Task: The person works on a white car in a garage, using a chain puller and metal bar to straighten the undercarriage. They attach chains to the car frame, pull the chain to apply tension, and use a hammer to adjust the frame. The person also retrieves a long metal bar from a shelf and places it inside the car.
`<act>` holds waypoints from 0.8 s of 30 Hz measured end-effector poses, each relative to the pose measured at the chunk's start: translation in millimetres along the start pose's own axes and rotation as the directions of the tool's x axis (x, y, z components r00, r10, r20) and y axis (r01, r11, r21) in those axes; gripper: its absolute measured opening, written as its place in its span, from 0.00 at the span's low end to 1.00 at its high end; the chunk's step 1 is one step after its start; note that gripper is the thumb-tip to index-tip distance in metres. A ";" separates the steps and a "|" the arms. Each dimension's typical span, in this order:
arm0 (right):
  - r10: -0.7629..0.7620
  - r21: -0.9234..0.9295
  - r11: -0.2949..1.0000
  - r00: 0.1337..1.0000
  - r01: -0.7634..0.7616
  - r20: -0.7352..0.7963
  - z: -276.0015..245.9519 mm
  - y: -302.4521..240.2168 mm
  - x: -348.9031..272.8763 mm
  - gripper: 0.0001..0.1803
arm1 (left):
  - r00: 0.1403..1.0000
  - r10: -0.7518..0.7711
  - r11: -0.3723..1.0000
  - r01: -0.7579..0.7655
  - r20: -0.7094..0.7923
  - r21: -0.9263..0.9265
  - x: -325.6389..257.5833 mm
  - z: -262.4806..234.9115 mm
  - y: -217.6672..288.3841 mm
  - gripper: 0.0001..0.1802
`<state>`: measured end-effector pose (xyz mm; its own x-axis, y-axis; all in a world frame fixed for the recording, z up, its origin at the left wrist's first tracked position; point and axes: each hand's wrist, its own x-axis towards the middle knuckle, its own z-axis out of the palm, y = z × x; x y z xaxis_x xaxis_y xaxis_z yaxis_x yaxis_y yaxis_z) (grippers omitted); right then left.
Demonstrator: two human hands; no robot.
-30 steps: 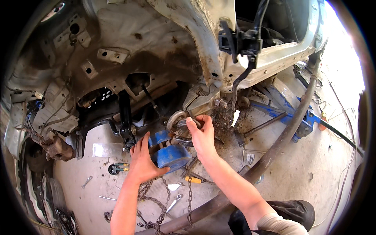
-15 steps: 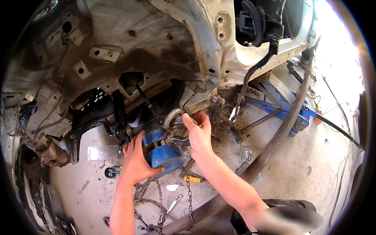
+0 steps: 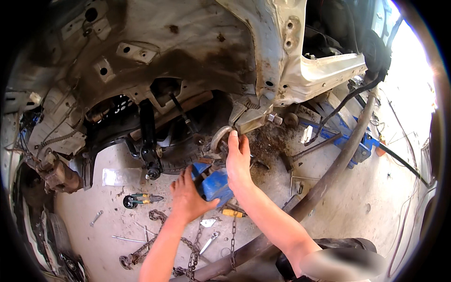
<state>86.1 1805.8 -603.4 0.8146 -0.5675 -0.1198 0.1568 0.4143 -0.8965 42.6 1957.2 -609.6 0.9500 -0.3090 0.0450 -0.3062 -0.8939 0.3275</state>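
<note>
Rusty link chain point(image 3: 194, 256) hangs at bottom centre. Mid-frame, my left hand point(image 3: 189, 196) grasps the blue block point(image 3: 218, 187), fingers spread wide at its left, thumb along its lower edge; it's chunky, rounded, its paint scuffed. My right hand point(image 3: 239, 162) bends against a thick, curved, dull metal ring point(image 3: 219, 139); whether those fingers close on it, I can't tell. Beyond, top centre, spreads grimy, pale sheet-metal bodywork point(image 3: 192, 42).

Hoist point(image 3: 218, 188): sits between left hand point(image 3: 187, 196) and right hand point(image 3: 239, 163). Hook point(image 3: 219, 139): beyond hoist. Pliers point(image 3: 146, 199): on floor point(image 3: 347, 216), left of left hand. Wrench point(image 3: 209, 241): before hoist. Pipe point(image 3: 324, 191): right of right hand.
</note>
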 end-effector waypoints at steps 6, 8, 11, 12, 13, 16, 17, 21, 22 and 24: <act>-0.147 -0.236 0.960 0.989 0.149 0.030 -24.9 11.7 -5.4 0.27 | 0.986 -0.003 0.986 -0.025 -0.165 -0.167 1.5 48.8 7.6 0.61; -0.244 -0.296 0.917 0.963 0.266 0.110 -28.5 14.7 -18.7 0.27 | 0.979 0.024 0.965 -0.075 -0.201 -0.250 -3.7 52.1 -6.7 0.58; -0.344 -0.341 0.859 0.924 0.381 0.166 -23.7 26.3 -55.3 0.27 | 0.997 0.081 0.995 -0.081 -0.005 -0.063 -41.5 45.6 -36.8 0.49; -0.403 -0.309 0.840 0.894 0.446 0.195 -26.2 33.8 -59.0 0.27 | 0.994 0.108 0.992 -0.106 0.032 -0.074 -59.7 39.1 -49.5 0.46; -0.484 -0.422 0.724 0.837 0.546 0.254 -27.7 37.1 -64.0 0.28 | 0.993 0.091 0.995 -0.087 0.081 -0.050 -81.9 25.7 -65.0 0.45; -0.572 -0.544 0.396 0.662 0.740 0.484 -23.9 54.1 -97.9 0.32 | 0.995 -0.076 0.994 0.080 0.062 -0.078 -170.9 25.0 -114.6 0.39; -0.571 -0.496 0.378 0.619 0.782 0.540 -18.2 55.4 -110.5 0.33 | 0.985 -0.166 0.979 0.170 0.042 -0.110 -202.9 22.8 -127.0 0.38; -0.383 -0.370 0.355 0.495 0.858 0.780 -2.5 85.9 -141.7 0.36 | 0.781 -0.597 0.801 0.565 -0.184 -0.198 -324.0 28.1 -177.7 0.29; -0.300 -0.369 0.365 0.483 0.855 0.823 1.0 94.1 -149.7 0.37 | 0.689 -0.677 0.736 0.641 -0.260 -0.217 -348.7 30.0 -190.6 0.27; -0.118 -0.374 0.377 0.444 0.848 0.888 4.7 112.1 -166.3 0.38 | 0.528 -0.739 0.643 0.738 -0.418 -0.204 -389.5 32.7 -215.0 0.24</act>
<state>-29.1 1949.9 -682.0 0.8393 0.3309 0.4314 0.5408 -0.5910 -0.5986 -263.5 2259.1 -728.4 0.7537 0.6330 0.1765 0.5166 -0.7368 0.4362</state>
